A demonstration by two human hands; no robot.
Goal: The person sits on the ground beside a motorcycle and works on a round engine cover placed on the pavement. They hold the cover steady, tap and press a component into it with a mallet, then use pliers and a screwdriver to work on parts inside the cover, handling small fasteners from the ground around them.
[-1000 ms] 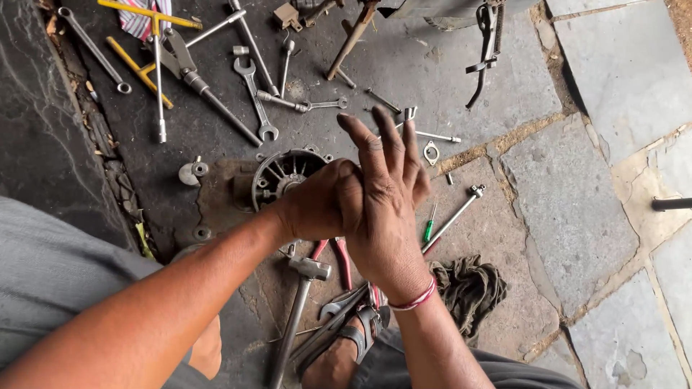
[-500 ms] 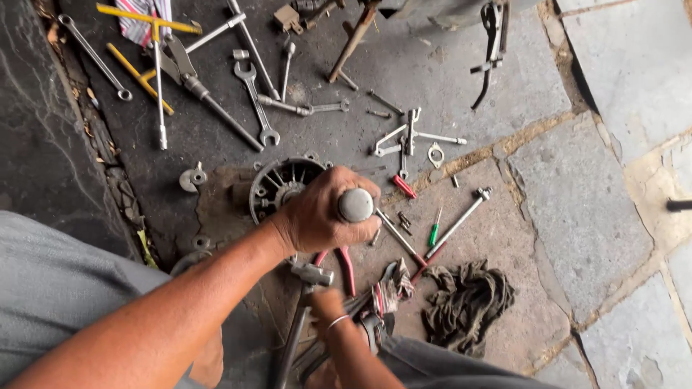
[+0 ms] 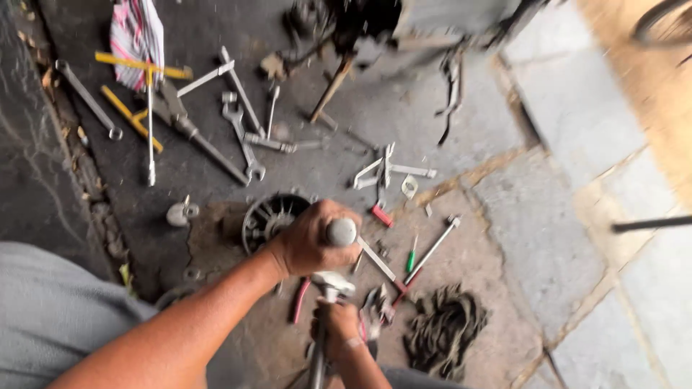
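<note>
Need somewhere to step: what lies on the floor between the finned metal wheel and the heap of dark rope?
In the head view, between the finned wheel and the rope heap: both hands, red-handled pliers, a green screwdriver.

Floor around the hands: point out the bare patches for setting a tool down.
Bare: the grey slab right of the long screwdriver, and the dark floor left of the yellow-handled tools. Crowded: wrenches above the left hand, the rope pile beside the right hand.

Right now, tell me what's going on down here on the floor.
A person is working over a stone floor strewn with tools. The left hand grips an upright metal rod with a rounded grey end, next to a round finned metal part. Lower down, the right hand holds a hammer by its handle. Wrenches, a green-handled screwdriver and a dark tangled rag lie around them. The picture is blurred.
</note>
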